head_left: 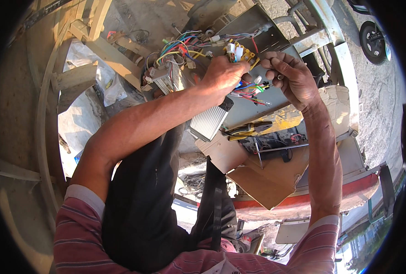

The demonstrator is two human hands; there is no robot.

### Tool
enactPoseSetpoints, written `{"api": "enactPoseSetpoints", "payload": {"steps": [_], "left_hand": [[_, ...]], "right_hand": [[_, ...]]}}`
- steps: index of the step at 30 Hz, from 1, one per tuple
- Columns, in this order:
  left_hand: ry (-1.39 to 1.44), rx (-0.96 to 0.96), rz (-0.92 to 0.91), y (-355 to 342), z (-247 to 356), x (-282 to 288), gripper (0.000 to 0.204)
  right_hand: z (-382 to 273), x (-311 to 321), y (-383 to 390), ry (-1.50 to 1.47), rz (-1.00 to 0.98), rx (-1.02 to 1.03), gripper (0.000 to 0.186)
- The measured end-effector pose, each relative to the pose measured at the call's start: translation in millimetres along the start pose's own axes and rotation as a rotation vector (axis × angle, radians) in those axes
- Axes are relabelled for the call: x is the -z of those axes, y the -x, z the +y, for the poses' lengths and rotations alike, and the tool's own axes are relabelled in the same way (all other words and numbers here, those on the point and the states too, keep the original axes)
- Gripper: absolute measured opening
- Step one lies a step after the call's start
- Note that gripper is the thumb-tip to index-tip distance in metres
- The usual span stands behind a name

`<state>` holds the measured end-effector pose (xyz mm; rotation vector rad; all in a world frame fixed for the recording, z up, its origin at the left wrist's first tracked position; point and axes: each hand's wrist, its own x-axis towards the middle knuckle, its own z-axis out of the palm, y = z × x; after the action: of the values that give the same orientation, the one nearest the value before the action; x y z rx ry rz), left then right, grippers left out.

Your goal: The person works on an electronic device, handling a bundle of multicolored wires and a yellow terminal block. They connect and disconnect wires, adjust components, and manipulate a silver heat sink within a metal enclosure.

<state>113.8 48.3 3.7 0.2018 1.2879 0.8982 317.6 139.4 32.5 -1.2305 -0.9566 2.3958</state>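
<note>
My left hand is closed beside a yellow slotted block, its thumb side against the block. White plugs stick up next to the knuckles. What the fingers hold is hidden behind the hand. Thin coloured wires with small connectors come out below it. To the right, my right hand is raised with fingers curled in a pinch, and a small round metal piece shows among them. Below my left wrist lies a silver finned box; a second finned box lies to its left, near a tangle of wires.
Pliers with yellow handles and a T-shaped metal rod lie over a dark tray. Cardboard sits in front of them. A pale metal frame bounds the right side; a wheel stands beyond. Wooden beams lie left.
</note>
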Motion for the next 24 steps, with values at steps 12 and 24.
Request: {"api": "enactPoseSetpoints", "payload": {"steps": [12, 24], "left_hand": [[-0.077, -0.024, 0.025, -0.3, -1.8, 1.2, 0.025], [-0.065, -0.020, 0.001, 5.7, 5.3, -0.4, 0.024]], "right_hand": [[-5.5, -18.0, 3.4, 0.085, 0.084, 0.053, 0.031], [0.7, -21.6, -1.4, 0.353, 0.176, 0.082, 0.025]]}}
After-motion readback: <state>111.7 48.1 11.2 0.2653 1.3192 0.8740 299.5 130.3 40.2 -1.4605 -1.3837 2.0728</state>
